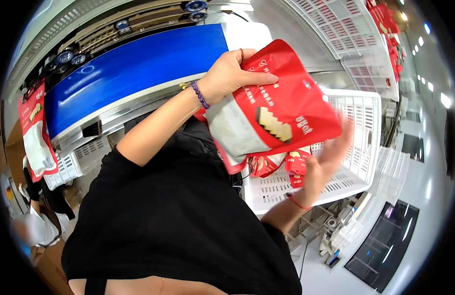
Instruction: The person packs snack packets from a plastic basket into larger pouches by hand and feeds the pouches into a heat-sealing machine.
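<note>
A red snack pouch [291, 110] with a pale window panel and a picture of yellow ridged pieces is held up, tilted, in front of my body. My left hand [232, 76], with a purple bead bracelet at the wrist, grips its edge, thumb across the front and the other fingers hidden behind. My right hand [328, 155], a red string round its wrist, is beside the pouch's lower right corner; its fingers are stretched out and blurred, and whether they touch it I cannot tell. Below, a white slotted basket [357, 174] contains more red pouches [298, 164].
A blue conveyor belt [144, 64] runs ahead and to the left, with another red pouch [38, 130] at its left end. White crates [330, 24] stand at upper right. A person [48, 223] is at the far left, near a cardboard box [53, 258].
</note>
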A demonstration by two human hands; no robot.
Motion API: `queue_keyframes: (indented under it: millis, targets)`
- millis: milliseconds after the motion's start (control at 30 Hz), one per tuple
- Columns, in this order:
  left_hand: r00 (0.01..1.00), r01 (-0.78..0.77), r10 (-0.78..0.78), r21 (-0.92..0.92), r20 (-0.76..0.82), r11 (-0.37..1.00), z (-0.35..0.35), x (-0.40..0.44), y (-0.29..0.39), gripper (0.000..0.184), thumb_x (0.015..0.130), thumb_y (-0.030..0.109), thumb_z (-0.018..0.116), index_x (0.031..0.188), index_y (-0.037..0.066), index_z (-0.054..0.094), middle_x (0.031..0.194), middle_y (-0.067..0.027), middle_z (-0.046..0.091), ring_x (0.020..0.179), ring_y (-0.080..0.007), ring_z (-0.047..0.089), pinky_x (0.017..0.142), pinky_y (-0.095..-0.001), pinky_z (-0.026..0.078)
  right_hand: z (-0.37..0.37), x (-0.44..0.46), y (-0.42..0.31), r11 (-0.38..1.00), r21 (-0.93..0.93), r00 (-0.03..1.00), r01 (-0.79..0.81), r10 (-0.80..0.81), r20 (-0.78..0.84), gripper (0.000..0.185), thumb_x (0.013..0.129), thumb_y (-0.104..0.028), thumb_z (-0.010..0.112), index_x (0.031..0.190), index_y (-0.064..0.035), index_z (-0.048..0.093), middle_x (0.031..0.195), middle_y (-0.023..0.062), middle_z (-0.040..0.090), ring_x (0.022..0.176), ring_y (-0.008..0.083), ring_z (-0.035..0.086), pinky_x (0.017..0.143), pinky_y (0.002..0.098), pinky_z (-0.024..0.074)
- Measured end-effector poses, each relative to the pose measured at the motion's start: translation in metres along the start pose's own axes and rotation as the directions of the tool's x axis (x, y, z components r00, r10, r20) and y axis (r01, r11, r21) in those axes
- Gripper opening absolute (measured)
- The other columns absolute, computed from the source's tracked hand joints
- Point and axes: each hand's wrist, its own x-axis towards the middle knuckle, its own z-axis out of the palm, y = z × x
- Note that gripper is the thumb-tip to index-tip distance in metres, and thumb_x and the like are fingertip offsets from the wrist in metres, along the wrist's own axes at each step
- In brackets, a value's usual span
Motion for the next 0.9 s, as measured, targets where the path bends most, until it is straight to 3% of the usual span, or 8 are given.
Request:
queue_keyframes:
  millis: [33, 100, 300, 333, 467, 600, 700, 900]
  targets:
    - [0.998, -0.045, 0.045, -0.006, -0.047, 0.999, -0.003, -0.001, -0.002, 0.043, 0.078, 0.008, 0.078, 0.116, -0.001, 0.059, 0.099, -0.0091, 0.070, 0.082, -0.0107, 0.068, 0.076, -0.0248, 0.057, 0.013, -0.010, 0.023, 0.948, 0.247, 0.980, -0.201, 0.197, 0.042, 0.085, 0.065, -0.019, 0.088, 0.133, 0.0011, 0.042, 0.129, 0.0131, 0.053, 0.117, 0.0238, 0.050, 0.103, 0.0394, 0.0380]
    - [0.992, -0.112, 0.115, 0.075, -0.047, 0.991, -0.012, -0.007, 0.003, 0.041, 0.080, 0.007, 0.077, 0.116, -0.001, 0.060, 0.100, -0.0082, 0.070, 0.084, -0.0100, 0.067, 0.077, -0.0248, 0.057, 0.032, -0.019, 0.068, 0.893, -0.005, 0.891, -0.450, 0.449, 0.074, 0.059, 0.074, -0.015, 0.081, 0.123, 0.0025, 0.053, 0.118, 0.0086, 0.059, 0.109, 0.0185, 0.054, 0.100, 0.0337, 0.0404]
    - [0.966, -0.258, 0.253, 0.176, 0.054, 0.950, -0.054, -0.004, 0.002, 0.027, 0.095, 0.022, 0.062, 0.110, 0.000, 0.068, 0.102, -0.0045, 0.070, 0.095, -0.0084, 0.064, 0.085, -0.0234, 0.052, 0.058, 0.046, 0.106, 0.764, 0.537, 0.911, -0.359, 0.412, 0.023, 0.015, 0.089, -0.002, 0.065, 0.103, 0.0030, 0.067, 0.100, 0.0045, 0.067, 0.090, 0.0119, 0.061, 0.087, 0.0270, 0.0468]
    - [0.931, -0.306, 0.359, 0.402, -0.061, 0.863, -0.059, 0.004, -0.004, 0.022, 0.093, 0.021, 0.065, 0.105, 0.004, 0.069, 0.096, 0.0029, 0.068, 0.081, -0.0029, 0.060, 0.071, -0.0175, 0.049, 0.060, 0.054, 0.114, 0.874, 0.314, 0.928, -0.370, 0.366, 0.076, 0.021, 0.092, -0.005, 0.062, 0.111, 0.0053, 0.064, 0.107, 0.0076, 0.067, 0.096, 0.0122, 0.060, 0.089, 0.0278, 0.0470]
    - [0.849, -0.035, 0.206, 0.339, -0.486, 0.940, -0.086, 0.029, -0.024, 0.034, 0.082, 0.028, 0.078, 0.100, 0.000, 0.070, 0.084, -0.0022, 0.070, 0.070, -0.0028, 0.058, 0.059, -0.0183, 0.047, 0.082, 0.088, 0.153, 0.961, -0.096, 0.952, -0.261, 0.272, 0.139, 0.023, 0.092, -0.015, 0.066, 0.106, 0.0039, 0.069, 0.093, 0.0041, 0.070, 0.082, 0.0060, 0.057, 0.076, 0.0214, 0.0463]
    - [0.858, -0.072, 0.140, 0.154, -0.495, 0.985, -0.088, 0.050, -0.027, 0.028, 0.090, 0.026, 0.068, 0.095, -0.002, 0.068, 0.070, 0.0008, 0.061, 0.051, -0.0026, 0.046, 0.044, -0.0190, 0.036, 0.104, 0.118, 0.181, 0.839, 0.348, 0.908, -0.418, 0.374, 0.189, 0.031, 0.094, -0.015, 0.062, 0.115, 0.0080, 0.061, 0.096, 0.0106, 0.071, 0.086, 0.0117, 0.063, 0.078, 0.0239, 0.0496]
    - [0.853, -0.045, 0.022, -0.031, -0.522, 0.998, -0.090, 0.065, -0.021, 0.020, 0.094, 0.016, 0.060, 0.088, -0.003, 0.063, 0.057, 0.0034, 0.046, 0.045, -0.0039, 0.037, 0.038, -0.0209, 0.030, 0.106, 0.144, 0.191, 0.873, 0.235, 0.902, -0.427, 0.394, 0.175, 0.022, 0.091, -0.011, 0.067, 0.103, 0.0020, 0.054, 0.088, 0.0149, 0.071, 0.076, 0.0098, 0.064, 0.067, 0.0205, 0.0493]
    - [0.788, -0.069, 0.011, -0.071, -0.615, 0.995, -0.110, 0.076, -0.008, 0.017, 0.091, 0.014, 0.060, 0.088, -0.003, 0.061, 0.056, 0.0026, 0.045, 0.044, -0.0051, 0.035, 0.037, -0.0227, 0.027, 0.133, 0.181, 0.182, 0.929, 0.160, 0.932, -0.335, 0.301, 0.204, 0.029, 0.088, -0.009, 0.069, 0.083, -0.0087, 0.041, 0.067, -0.0031, 0.055, 0.062, 0.0011, 0.045, 0.053, 0.0188, 0.0341]
